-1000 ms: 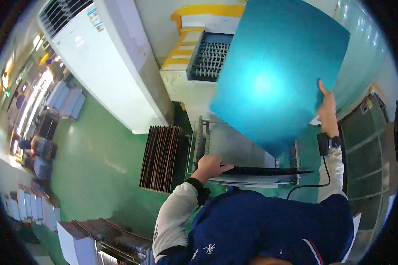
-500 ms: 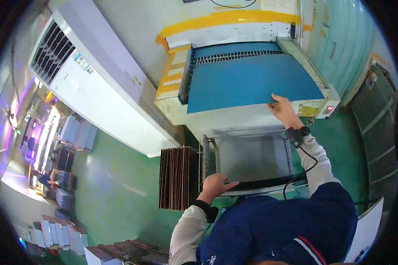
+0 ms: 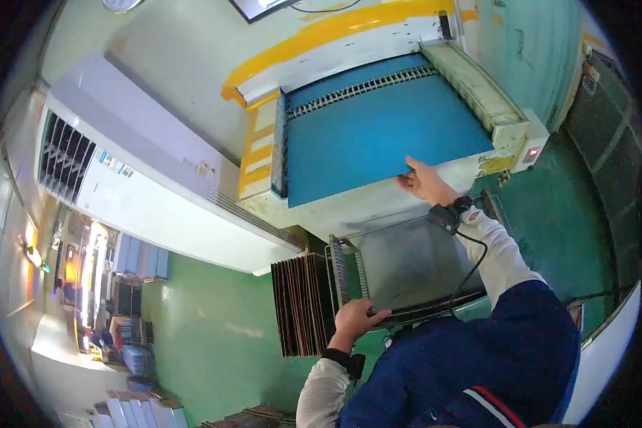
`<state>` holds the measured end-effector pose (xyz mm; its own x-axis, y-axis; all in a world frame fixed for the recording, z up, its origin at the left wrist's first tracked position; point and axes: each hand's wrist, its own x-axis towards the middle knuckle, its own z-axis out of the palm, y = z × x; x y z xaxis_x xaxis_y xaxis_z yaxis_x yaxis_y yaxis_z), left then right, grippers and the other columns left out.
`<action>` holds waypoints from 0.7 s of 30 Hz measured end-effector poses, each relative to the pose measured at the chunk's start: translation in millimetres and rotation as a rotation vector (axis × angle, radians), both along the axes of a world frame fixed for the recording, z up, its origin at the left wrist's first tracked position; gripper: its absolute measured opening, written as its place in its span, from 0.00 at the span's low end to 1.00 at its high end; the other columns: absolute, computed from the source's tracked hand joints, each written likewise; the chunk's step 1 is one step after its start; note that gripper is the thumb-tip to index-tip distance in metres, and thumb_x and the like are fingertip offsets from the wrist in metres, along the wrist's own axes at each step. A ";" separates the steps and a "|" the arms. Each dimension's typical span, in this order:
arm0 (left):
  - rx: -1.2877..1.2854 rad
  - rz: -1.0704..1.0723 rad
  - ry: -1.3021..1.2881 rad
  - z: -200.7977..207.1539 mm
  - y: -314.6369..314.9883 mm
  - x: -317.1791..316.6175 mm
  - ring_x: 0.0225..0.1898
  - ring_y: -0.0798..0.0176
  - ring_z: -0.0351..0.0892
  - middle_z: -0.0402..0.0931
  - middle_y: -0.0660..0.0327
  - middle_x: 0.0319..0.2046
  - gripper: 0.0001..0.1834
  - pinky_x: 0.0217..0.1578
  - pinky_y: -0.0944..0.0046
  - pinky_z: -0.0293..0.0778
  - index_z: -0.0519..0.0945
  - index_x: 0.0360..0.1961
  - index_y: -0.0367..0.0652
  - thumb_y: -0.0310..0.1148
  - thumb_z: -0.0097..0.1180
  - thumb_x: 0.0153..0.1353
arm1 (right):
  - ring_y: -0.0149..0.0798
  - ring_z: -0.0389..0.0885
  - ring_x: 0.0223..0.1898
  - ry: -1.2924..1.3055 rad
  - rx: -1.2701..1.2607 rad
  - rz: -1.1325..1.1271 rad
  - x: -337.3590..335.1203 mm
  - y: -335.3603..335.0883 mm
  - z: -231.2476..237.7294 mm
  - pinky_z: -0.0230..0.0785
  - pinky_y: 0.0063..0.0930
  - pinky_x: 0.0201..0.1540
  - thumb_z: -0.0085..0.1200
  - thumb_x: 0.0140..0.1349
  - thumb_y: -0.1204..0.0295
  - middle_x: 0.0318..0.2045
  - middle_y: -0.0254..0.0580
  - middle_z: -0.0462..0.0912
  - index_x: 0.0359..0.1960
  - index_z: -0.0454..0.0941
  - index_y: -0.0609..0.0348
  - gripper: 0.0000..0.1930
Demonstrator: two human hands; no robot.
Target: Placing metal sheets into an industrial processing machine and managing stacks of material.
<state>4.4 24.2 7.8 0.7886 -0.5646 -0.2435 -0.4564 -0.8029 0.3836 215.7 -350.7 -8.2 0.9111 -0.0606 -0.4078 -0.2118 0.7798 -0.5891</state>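
Atop the roller machine (image 3: 349,212), btwn its side walls (image 3: 471,82), the blue sheet (image 3: 385,135) is lying; your R hand (image 3: 422,182), half-open, is touching its near edge, pinch unclear. Your L hand (image 3: 354,322), loosely curled, is resting at the rack (image 3: 337,267), grip unclear. Ideally you're keeping edges square, pressure even.

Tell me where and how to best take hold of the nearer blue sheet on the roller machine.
Probably by the near edge of that blue sheet, coming from the front, thumb above and fingers below. The sheet lies flat and thin; raised side walls of the roller machine flank its side edges, while its near edge is exposed, where the right hand is.
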 end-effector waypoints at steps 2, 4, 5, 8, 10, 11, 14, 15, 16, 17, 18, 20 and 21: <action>0.033 0.007 0.013 5.9 -3.4 0.3 0.41 0.48 0.83 0.83 0.56 0.33 0.35 0.41 0.49 0.77 0.85 0.32 0.43 0.70 0.56 0.57 | 0.43 0.83 0.43 0.061 0.045 0.170 -9.3 -0.9 2.8 0.80 0.42 0.48 0.56 0.71 0.61 0.47 0.48 0.82 0.47 0.74 0.60 0.14; 0.007 0.001 -0.031 3.7 -3.9 0.2 0.41 0.48 0.83 0.84 0.56 0.33 0.35 0.41 0.49 0.77 0.85 0.32 0.44 0.70 0.56 0.57 | 0.44 0.83 0.47 0.033 0.049 0.134 -11.2 -0.6 -2.3 0.79 0.40 0.51 0.56 0.72 0.61 0.49 0.50 0.82 0.49 0.74 0.63 0.16; -0.007 0.004 -0.055 3.7 -3.6 -0.4 0.41 0.48 0.83 0.84 0.56 0.34 0.35 0.42 0.49 0.77 0.86 0.33 0.44 0.70 0.56 0.57 | 0.45 0.83 0.49 0.018 0.051 0.122 -10.9 2.2 0.7 0.79 0.39 0.53 0.56 0.72 0.61 0.49 0.51 0.82 0.50 0.73 0.65 0.18; 0.054 -0.019 -0.024 4.3 -5.6 3.1 0.42 0.48 0.83 0.84 0.55 0.34 0.35 0.42 0.49 0.78 0.86 0.35 0.44 0.70 0.57 0.57 | 0.48 0.83 0.51 -0.094 0.048 0.060 -5.4 3.8 12.9 0.79 0.40 0.54 0.52 0.74 0.63 0.50 0.55 0.81 0.50 0.72 0.67 0.16; 0.048 -0.003 -0.033 1.2 -5.0 2.3 0.42 0.49 0.83 0.84 0.55 0.35 0.35 0.42 0.50 0.78 0.87 0.36 0.44 0.70 0.57 0.57 | 0.48 0.82 0.51 -0.122 0.101 0.071 1.8 1.6 15.7 0.79 0.40 0.55 0.51 0.74 0.64 0.51 0.55 0.81 0.50 0.71 0.68 0.16; 0.044 0.007 -0.038 0.2 -4.6 1.2 0.42 0.49 0.83 0.85 0.55 0.35 0.35 0.43 0.50 0.78 0.87 0.37 0.45 0.70 0.58 0.57 | 0.48 0.82 0.52 -0.136 0.125 0.080 4.6 0.2 17.9 0.79 0.40 0.55 0.50 0.74 0.64 0.51 0.55 0.81 0.50 0.71 0.68 0.16; 0.067 0.008 -0.037 0.6 -4.0 -0.5 0.44 0.49 0.83 0.85 0.56 0.37 0.35 0.45 0.51 0.78 0.88 0.37 0.45 0.70 0.57 0.57 | 0.48 0.82 0.51 -0.148 0.089 0.158 5.5 -7.8 23.5 0.79 0.39 0.55 0.49 0.75 0.65 0.51 0.54 0.80 0.51 0.71 0.69 0.16; 0.067 0.012 -0.036 1.5 -4.7 -1.0 0.44 0.49 0.84 0.85 0.56 0.37 0.35 0.45 0.51 0.78 0.88 0.38 0.45 0.70 0.57 0.57 | 0.47 0.82 0.51 -0.125 0.078 0.146 8.3 -9.0 24.2 0.79 0.38 0.54 0.50 0.74 0.65 0.52 0.54 0.81 0.52 0.71 0.69 0.17; 0.068 0.015 -0.034 2.8 -5.7 -1.9 0.44 0.50 0.84 0.85 0.57 0.38 0.35 0.45 0.51 0.78 0.88 0.38 0.45 0.70 0.57 0.57 | 0.46 0.83 0.52 -0.103 0.068 0.133 11.4 -9.3 25.3 0.79 0.37 0.54 0.52 0.74 0.64 0.52 0.54 0.81 0.53 0.72 0.70 0.18; 0.069 0.019 -0.030 3.5 -5.9 -3.4 0.43 0.50 0.84 0.85 0.57 0.38 0.35 0.45 0.51 0.78 0.88 0.38 0.46 0.70 0.57 0.57 | 0.46 0.83 0.52 -0.078 0.057 0.122 13.4 -8.9 27.4 0.79 0.36 0.54 0.53 0.73 0.64 0.53 0.55 0.82 0.54 0.72 0.71 0.20; 0.057 0.013 -0.031 2.8 -5.4 -3.9 0.44 0.50 0.84 0.85 0.58 0.39 0.35 0.45 0.51 0.78 0.88 0.39 0.46 0.70 0.57 0.57 | 0.45 0.83 0.52 -0.081 0.042 0.148 15.2 -10.9 30.1 0.79 0.36 0.53 0.53 0.73 0.64 0.52 0.54 0.82 0.54 0.73 0.70 0.19; 0.034 0.002 -0.034 0.3 -3.3 -3.5 0.44 0.50 0.84 0.85 0.58 0.39 0.35 0.45 0.51 0.79 0.88 0.39 0.46 0.70 0.57 0.57 | 0.44 0.84 0.50 -0.087 0.014 0.199 16.9 -15.5 35.0 0.79 0.35 0.52 0.54 0.72 0.63 0.51 0.52 0.83 0.52 0.73 0.69 0.19; 0.047 0.005 -0.026 -0.8 -3.2 -3.5 0.44 0.50 0.83 0.85 0.58 0.40 0.35 0.45 0.51 0.79 0.88 0.40 0.47 0.70 0.57 0.58 | 0.43 0.84 0.50 -0.095 -0.024 0.209 15.4 -15.7 36.0 0.79 0.34 0.52 0.55 0.72 0.63 0.50 0.51 0.83 0.52 0.74 0.68 0.18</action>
